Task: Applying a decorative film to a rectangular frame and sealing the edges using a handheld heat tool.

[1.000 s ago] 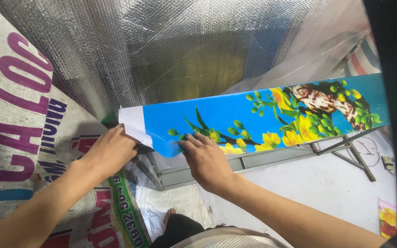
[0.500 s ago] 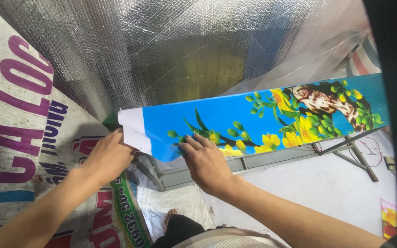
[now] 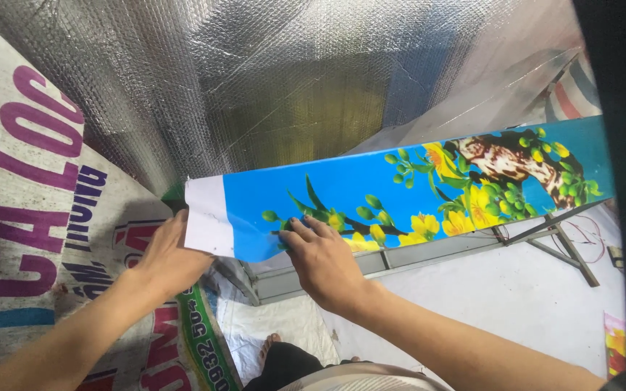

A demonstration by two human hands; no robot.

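A long blue printed banner (image 3: 400,195) with yellow flowers, green leaves and a brown branch stretches from lower left to upper right. Its left end is a plain white strip (image 3: 208,221). My left hand (image 3: 168,257) lies at that white end, fingers against its lower edge and partly behind it. My right hand (image 3: 320,257) presses flat on the banner's lower edge near the leaves, fingers spread. A grey metal frame (image 3: 400,257) runs under the banner.
Crinkled silver foil sheeting (image 3: 277,80) fills the background. A white tarp with large purple and red letters (image 3: 30,203) lies at left. A metal stand leg (image 3: 563,246) crosses the pale floor at right. My bare foot (image 3: 269,349) shows below.
The banner's white end has shifted a little down toward my left hand. My right hand has stayed pressed on the lower edge.
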